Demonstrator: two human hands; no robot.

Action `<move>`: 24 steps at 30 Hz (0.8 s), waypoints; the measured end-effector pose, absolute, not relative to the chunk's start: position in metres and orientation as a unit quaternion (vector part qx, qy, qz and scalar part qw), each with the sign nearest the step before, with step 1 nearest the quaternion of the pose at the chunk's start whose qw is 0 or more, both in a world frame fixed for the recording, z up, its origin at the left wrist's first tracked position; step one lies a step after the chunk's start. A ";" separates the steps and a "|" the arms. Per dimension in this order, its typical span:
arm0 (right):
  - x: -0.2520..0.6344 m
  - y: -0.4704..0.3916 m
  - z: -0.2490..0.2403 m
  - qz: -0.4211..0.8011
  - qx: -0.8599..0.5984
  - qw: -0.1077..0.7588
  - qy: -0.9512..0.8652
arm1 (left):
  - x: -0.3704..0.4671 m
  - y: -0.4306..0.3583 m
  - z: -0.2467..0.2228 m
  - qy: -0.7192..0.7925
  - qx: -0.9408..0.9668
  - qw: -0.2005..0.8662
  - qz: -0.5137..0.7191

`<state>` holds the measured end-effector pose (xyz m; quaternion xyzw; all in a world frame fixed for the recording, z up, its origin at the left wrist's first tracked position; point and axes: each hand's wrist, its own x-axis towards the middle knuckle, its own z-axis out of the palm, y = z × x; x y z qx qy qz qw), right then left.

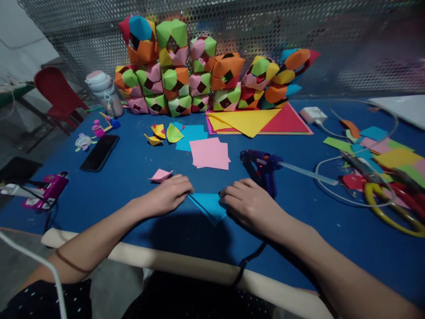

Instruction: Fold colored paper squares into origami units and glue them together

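Note:
A blue sheet of paper (209, 207), folded to a triangle with its point toward me, lies on the blue table between my hands. At its left corner, my left hand (172, 192) is closed, fingertips on the paper. My right hand (247, 201) grips the right corner with bent fingers. Just beyond my left hand rests a small folded pink paper piece (161, 175). Pink paper squares (210, 153) lie farther back, partly over blue squares (192, 135). Beside my right hand stands a dark blue glue gun (264, 164) with a glue stick in its back.
Folded paper blocks (179, 84) are stacked along the perforated metal panel. Coloured sheets (292, 122) lie before them. On the right are yellow-handled scissors (381, 208), paper scraps (398, 157) and a looped white cable (317, 170). A phone (99, 153) and purple power strip (48, 191) lie left.

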<state>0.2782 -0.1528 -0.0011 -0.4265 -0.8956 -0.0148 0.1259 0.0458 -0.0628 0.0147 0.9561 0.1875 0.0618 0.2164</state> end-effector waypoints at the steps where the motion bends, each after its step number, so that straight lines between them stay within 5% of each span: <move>1: 0.278 -0.154 -0.001 -0.032 -0.422 0.118 -0.898 | 0.046 -0.062 0.015 0.184 0.957 0.216 0.060; 24: 0.273 -0.164 0.004 -0.035 -0.395 0.085 -0.914 | 0.045 -0.060 0.015 0.167 0.971 0.165 0.039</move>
